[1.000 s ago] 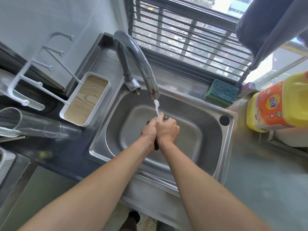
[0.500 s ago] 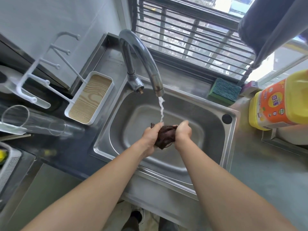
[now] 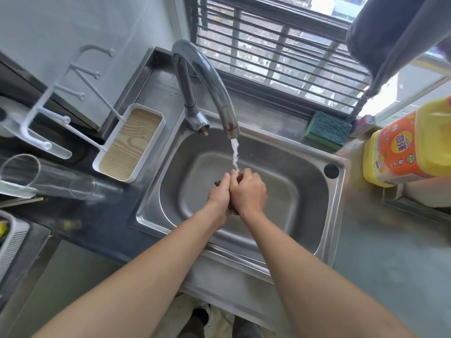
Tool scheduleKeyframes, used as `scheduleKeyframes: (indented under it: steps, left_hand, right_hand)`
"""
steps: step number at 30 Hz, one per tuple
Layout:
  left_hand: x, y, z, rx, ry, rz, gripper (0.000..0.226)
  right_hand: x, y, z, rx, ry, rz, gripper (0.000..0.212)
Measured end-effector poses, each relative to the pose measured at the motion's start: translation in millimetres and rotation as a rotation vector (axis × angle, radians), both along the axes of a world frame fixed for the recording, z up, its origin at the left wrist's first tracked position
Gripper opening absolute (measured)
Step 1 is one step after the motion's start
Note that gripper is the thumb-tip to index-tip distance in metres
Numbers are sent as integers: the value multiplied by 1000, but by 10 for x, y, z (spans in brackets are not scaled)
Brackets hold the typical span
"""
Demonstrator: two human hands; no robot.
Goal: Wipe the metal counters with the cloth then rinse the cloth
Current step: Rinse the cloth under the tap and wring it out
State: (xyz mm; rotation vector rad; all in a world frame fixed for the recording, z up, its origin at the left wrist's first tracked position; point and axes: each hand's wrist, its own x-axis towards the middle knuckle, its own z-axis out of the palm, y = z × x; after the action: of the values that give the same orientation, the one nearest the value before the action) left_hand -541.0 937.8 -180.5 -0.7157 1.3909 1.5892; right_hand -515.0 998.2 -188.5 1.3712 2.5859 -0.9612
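Cloth (image 3: pixel 218 183) almost hidden between left hand (image 3: pixel 219 195) and right hand (image 3: pixel 249 192), fingers curled tight around it.

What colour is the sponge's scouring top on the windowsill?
Dark teal-blue, over a green base: sponge, head view.

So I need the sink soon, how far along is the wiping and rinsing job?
The wiping looks finished: the cloth is off the counter and at the sink. Rinsing is in hand: both hands, left hand and right hand, squeeze the dark cloth together under water running from the tap. Left to do: finish rinsing, wring it out and shut off the tap.
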Motion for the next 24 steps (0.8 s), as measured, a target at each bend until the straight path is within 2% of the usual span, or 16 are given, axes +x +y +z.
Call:
scheduleKeyframes:
  steps: [3, 6, 8, 10, 12, 14, 16, 17, 19, 21, 24]
  left_hand:
    - [-26, 22, -34, -144, 113, -74, 52]
    - [-101, -71, -98, -237, 186, -130, 61]
    - [-130, -138, -106, -252, 216, -130, 57]
    - [-178, -170, -121, -276, 272, -159, 52]
    - [-210, -162, -50, -189, 242, -115, 54]
    - [-223, -138, 100, 24, 98, -25, 71]
    - [-211, -131, 161, 146, 36, -38, 90]
    - [-207, -134, 181, 141, 34, -62, 93]
    - [-186, -161, 211, 79, 57, -85, 86]
    - [-197, -189, 193, -19, 153, -85, 63]
    - [-234, -283, 114, -257, 361, -122, 17]
  right_hand:
    - [-66, 1, 116, -80, 13, -93, 50]
    - [-119, 9, 129, -371, 66, -380, 58]
    - [-130, 35, 133, -604, 161, -598, 50]
    - [-122, 30, 136, -735, 240, -714, 39]
    - [-123, 18, 88, -868, 320, -733, 29]
    - [-139, -37, 31, -993, 346, -654, 27]
    - [-157, -93, -70, -938, 300, -496, 47]
    - [-151, -112, -127, -853, 261, -437, 59]
    - [-126, -126, -109, -712, 262, -384, 65]
    - [-115, -104, -5, -633, 298, -416, 49]
    - [-135, -48, 171, -750, 394, -664, 24]
